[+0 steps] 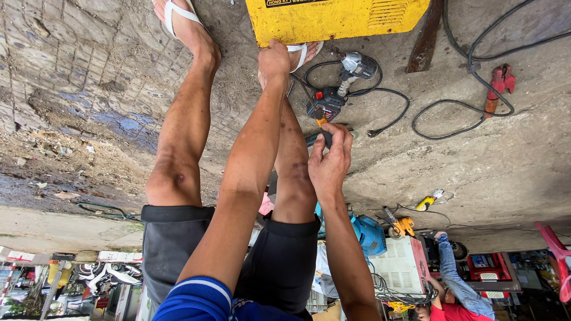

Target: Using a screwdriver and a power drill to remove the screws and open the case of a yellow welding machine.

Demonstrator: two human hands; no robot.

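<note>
The person bends far over, so the head view looks back along the 2 bare legs toward the concrete floor (511,160). The left hand (274,59) reaches down to the lower edge of a yellow metal machine case (333,18) standing on the floor; its grip is curled against that edge, and I cannot tell whether the fingers close around anything. The right hand (331,159) is near the right shin, its grip pinching a slim dark handle (324,138) with a short orange-yellow part at the far end; thumb and fingers are pressed together around it. That far end lies just beside a black and red power tool (326,102) resting on the floor, and whether the 2 touch cannot be told. A grey angle grinder (358,65) lies next to the power tool, with a black cable (389,113) looping around both. Further right, a second black cable (476,107) coils on the floor near a red clamp (501,80), and a rusty metal bar (425,38) leans by the yellow case. The feet wear white flip-flops (178,15). A small yellow tool (427,203) lies apart on the concrete. Beyond, another person in a red shirt (443,312) crouches among a white machine box (401,264) and a blue object (369,235).
</note>
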